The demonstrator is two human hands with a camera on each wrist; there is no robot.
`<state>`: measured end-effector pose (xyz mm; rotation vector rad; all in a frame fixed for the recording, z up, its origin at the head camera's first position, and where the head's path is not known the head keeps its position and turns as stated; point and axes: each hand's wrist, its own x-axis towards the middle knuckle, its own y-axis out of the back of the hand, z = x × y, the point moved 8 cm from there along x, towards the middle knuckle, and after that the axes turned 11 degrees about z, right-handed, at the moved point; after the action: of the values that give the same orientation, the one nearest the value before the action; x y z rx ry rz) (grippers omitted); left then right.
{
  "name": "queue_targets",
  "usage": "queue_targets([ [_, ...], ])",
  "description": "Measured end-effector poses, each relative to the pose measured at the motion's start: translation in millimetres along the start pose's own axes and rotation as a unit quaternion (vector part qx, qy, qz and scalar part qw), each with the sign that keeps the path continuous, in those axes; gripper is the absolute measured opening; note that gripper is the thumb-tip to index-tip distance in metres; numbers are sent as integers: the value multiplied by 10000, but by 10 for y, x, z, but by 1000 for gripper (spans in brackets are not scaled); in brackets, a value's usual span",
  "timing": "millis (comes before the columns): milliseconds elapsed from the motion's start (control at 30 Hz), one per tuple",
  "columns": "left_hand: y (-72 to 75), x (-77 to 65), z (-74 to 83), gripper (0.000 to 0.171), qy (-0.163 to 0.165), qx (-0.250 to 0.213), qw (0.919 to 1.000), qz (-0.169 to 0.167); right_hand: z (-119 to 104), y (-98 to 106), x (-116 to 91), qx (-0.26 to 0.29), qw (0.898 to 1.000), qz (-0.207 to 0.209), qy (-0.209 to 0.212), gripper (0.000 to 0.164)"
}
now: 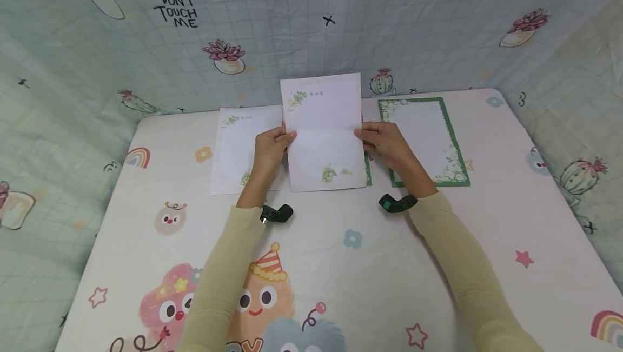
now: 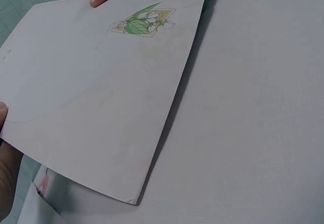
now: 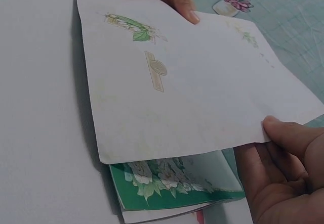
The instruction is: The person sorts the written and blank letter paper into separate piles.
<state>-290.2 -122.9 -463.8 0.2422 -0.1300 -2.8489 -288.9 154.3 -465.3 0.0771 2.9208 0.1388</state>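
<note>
Both hands hold a pale sheet of paper printed with green leaves, raised at the back of the table and tilted. My left hand pinches its left edge between thumb and fingers. At the opposite edge my right hand pinches it likewise, the thumb lying on the printed face. Beneath the sheet, mostly hidden, is a green-bordered floral paper atop another pale layer. A similar leaf-printed sheet lies flat at the left, partly covered by my left hand. To the right lies a sheet with a green floral border.
A pale cloth with cartoon prints covers the table. Right behind the papers rises a grey-green curtain with cactus prints, continuing along both sides. A black wrist device sits on the left wrist and another on the right.
</note>
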Motion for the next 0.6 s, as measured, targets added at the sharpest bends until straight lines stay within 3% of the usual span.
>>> queue_targets([
  [233,35,-15,-8,29,36,-101,9999,-108,-11,35,-22,-150,9992,361,24,35],
  [600,87,3,-20,30,163,37,9998,-82,-6,-6,-10,-180,9995,275,-8,35],
])
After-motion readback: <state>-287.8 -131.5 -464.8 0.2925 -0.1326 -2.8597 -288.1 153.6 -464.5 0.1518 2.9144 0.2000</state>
